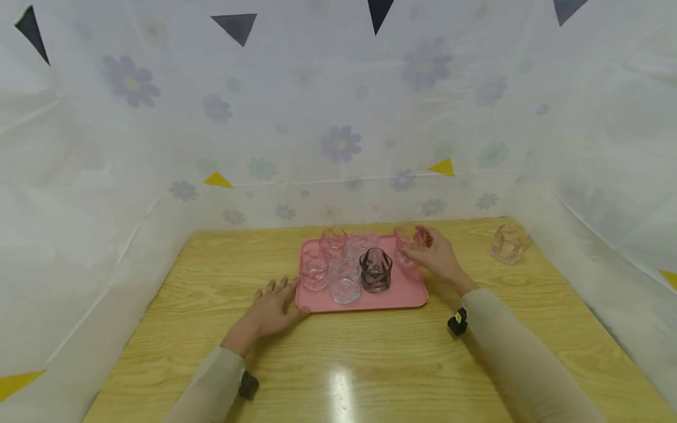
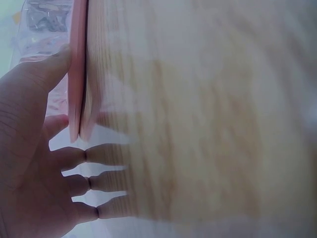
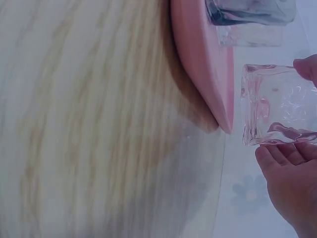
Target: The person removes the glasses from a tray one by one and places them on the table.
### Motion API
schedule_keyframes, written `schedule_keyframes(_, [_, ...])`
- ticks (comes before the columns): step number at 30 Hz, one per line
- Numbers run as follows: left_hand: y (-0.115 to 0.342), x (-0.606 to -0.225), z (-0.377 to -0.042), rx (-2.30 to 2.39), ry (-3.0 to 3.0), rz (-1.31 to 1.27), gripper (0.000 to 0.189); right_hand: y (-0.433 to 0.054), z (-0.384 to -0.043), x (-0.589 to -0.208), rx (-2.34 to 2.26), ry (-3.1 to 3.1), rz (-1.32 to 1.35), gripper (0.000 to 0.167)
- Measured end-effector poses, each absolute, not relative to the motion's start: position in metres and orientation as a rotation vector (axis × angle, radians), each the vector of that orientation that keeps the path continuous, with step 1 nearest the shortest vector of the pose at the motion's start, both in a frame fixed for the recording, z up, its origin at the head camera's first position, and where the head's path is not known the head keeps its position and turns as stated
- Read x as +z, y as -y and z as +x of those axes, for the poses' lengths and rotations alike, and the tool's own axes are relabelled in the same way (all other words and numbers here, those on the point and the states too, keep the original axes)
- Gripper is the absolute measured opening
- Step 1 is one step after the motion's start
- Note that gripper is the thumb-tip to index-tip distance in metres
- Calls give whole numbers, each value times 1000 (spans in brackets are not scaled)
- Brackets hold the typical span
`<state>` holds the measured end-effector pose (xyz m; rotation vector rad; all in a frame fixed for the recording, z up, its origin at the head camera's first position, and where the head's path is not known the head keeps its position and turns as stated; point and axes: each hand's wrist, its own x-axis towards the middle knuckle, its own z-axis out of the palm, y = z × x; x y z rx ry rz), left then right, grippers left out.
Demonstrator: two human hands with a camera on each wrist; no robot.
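Fingers of my right hand pinch a clear glass, right of centre by the upper-right corner of the pink tray; left hand, loosely spread, touches its lower-left edge. Probably slick and breakable tbh, so I'd grip the sides.

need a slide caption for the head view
Right hand holding a glass at the right end of a pink tray of glasses, left hand touching the tray's near left corner.
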<state>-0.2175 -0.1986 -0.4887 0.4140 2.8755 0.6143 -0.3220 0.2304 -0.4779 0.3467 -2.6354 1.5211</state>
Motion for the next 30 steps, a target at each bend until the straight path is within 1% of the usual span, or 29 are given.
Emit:
schedule_keyframes(11, [200,-489,-217,596,-2885,424,85,-261,-320,-479,1452,2654,261,93])
schedule_keyframes(30, [199,-488,-217,599,-2883,432,85,-312,-311,-483,1428,2590,176,92])
